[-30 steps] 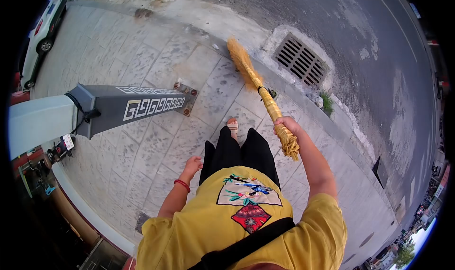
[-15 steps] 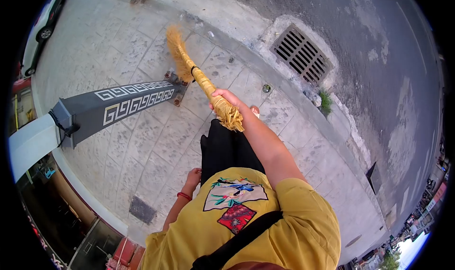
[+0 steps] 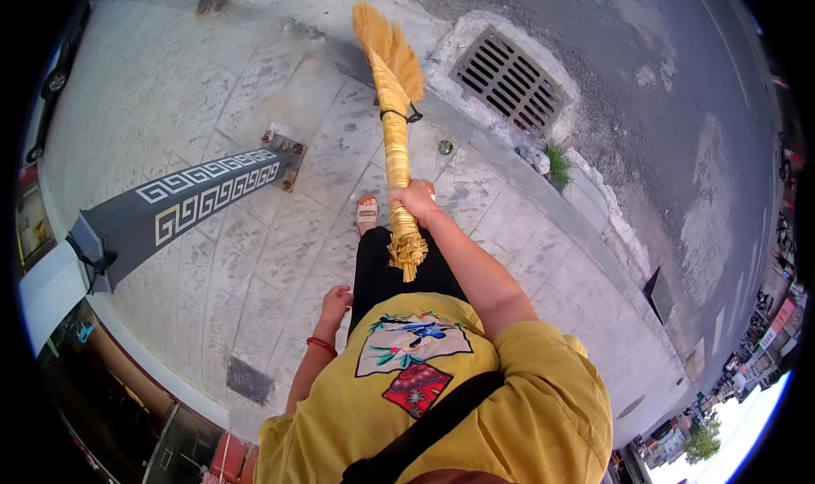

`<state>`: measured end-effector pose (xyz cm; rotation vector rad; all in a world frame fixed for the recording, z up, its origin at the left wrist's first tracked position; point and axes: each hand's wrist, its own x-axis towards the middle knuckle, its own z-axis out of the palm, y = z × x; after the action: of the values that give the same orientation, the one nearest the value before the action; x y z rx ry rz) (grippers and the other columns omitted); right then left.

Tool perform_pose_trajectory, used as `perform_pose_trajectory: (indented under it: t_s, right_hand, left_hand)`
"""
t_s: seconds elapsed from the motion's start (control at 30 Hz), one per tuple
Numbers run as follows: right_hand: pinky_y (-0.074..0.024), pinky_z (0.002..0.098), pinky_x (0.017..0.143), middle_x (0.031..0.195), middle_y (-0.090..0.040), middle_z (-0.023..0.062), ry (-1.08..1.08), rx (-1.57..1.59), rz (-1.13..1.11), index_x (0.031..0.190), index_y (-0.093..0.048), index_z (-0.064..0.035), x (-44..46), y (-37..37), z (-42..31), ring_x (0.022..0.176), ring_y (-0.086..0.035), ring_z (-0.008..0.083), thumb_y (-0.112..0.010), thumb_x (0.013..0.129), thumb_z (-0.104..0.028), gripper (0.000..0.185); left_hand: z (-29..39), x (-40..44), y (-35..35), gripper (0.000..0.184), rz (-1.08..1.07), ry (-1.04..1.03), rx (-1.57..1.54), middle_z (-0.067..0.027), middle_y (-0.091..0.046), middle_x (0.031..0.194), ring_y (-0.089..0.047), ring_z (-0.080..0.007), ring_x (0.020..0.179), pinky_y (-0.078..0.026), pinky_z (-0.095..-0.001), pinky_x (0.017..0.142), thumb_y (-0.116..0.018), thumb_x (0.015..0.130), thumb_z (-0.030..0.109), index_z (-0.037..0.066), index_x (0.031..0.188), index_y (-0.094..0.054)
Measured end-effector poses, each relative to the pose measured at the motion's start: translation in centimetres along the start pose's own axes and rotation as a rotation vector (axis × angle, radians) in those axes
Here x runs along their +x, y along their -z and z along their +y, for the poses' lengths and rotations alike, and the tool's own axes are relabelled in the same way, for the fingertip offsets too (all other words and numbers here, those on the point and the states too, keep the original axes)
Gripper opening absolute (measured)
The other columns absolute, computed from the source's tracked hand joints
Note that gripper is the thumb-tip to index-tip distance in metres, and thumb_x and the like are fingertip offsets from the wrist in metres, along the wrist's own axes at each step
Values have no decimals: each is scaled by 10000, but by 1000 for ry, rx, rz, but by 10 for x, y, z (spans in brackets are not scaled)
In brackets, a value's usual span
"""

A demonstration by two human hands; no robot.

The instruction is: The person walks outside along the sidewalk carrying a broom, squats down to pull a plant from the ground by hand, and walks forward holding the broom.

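My right hand (image 3: 414,202) is wrapped around the bound handle of a straw broom (image 3: 396,149), near its ragged butt end. The broom points away from me, its spread bristles over the kerb edge left of the drain grate (image 3: 512,81). A dark tie loops around the broom where the handle meets the bristles. Beside my left thigh hangs my left hand (image 3: 337,301), fingers loosely bent, with nothing visible in it. A red band circles that wrist. My sandalled foot (image 3: 367,212) shows on the paving.
To the left stands a dark grey post (image 3: 191,199) with a white key pattern, its base plate bolted down. A kerb divides the paving (image 3: 246,229) from the asphalt road (image 3: 654,144). Green weeds (image 3: 558,163) grow by the kerb. A parked car (image 3: 59,76) is at far left.
The broom has swung right, its bristles going from beside the post's base to the kerb near the grate. My view has shifted slightly; a sandalled foot now shows on the left.
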<state>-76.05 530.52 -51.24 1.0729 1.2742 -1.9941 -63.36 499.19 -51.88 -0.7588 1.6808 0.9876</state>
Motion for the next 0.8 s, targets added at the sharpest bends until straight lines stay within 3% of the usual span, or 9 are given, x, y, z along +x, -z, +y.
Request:
perform_pose_trajectory:
  t_s: [0.03,0.17,0.23,0.4,0.43,0.53,0.6,0.63,0.8]
  right_hand:
    - [-464,334,518,689,-568,153,77,-182,49,863,-508,75,-13,-5,-7,598,-572,237,-614,598,-159,369]
    - [-467,329,609,702,-593,166,126,-325,18,806,-542,89,-31,1,-8,669,-595,251,-622,572,-170,358]
    - [-463,321,649,729,-587,223,177,-546,61,802,-543,101,-28,-5,4,715,-598,281,-625,548,-183,389]
    - [-459,372,690,796,-559,272,168,-752,-32,1072,-356,114,-13,-39,50,778,-568,356,-607,587,-283,676]
    - [-438,377,737,856,-544,287,129,-762,-63,1099,-352,119,-8,-47,58,820,-550,372,-593,587,-293,700]
    - [-458,355,683,831,-576,222,184,-828,-65,1127,-372,88,22,-53,85,758,-578,329,-585,664,-297,639]
    - [-466,287,593,785,-588,120,245,-169,-225,1136,-418,28,61,-34,102,675,-587,222,-552,759,-306,521]
    - [-440,213,528,753,-569,42,92,81,-298,1081,-490,-21,71,-23,100,621,-557,115,-519,814,-286,377]
    - [-423,206,458,690,-561,39,-52,-78,83,913,-568,-12,202,77,177,553,-540,92,-547,785,-156,194]
  left_hand:
    - [2,0,-3,307,-1,-25,-6,-41,-566,742,-523,-123,646,-404,-246,573,-511,709,82,27,1011,-505]
    - [33,-1,-23,272,-46,-76,-159,-63,-566,803,-543,-131,680,-427,-237,592,-463,769,103,11,1024,-486]
    - [53,6,-32,270,-76,-85,-175,-71,-563,829,-552,-140,705,-434,-240,609,-464,799,143,18,1038,-480]
    - [128,42,-52,289,-344,-170,-563,-77,-554,849,-553,-159,750,-456,-285,643,-493,823,242,26,1016,-476]
    - [139,62,-56,285,-355,-263,-603,-78,-549,860,-548,-162,764,-458,-294,660,-501,814,221,22,1016,-469]
    - [155,109,-49,292,-381,-339,-692,-79,-541,875,-538,-164,782,-459,-303,692,-516,793,184,10,1018,-452]
    - [164,137,-35,302,-398,-335,-735,-80,-536,879,-533,-163,787,-457,-304,706,-523,781,168,4,1021,-442]
    - [165,150,-26,346,-344,-333,-808,-95,-531,883,-532,-165,771,-457,-300,692,-535,759,171,-19,1030,-434]
    - [165,220,-15,424,-383,-430,-1009,-102,-509,884,-516,-163,741,-452,-290,670,-549,731,185,-23,1069,-401]
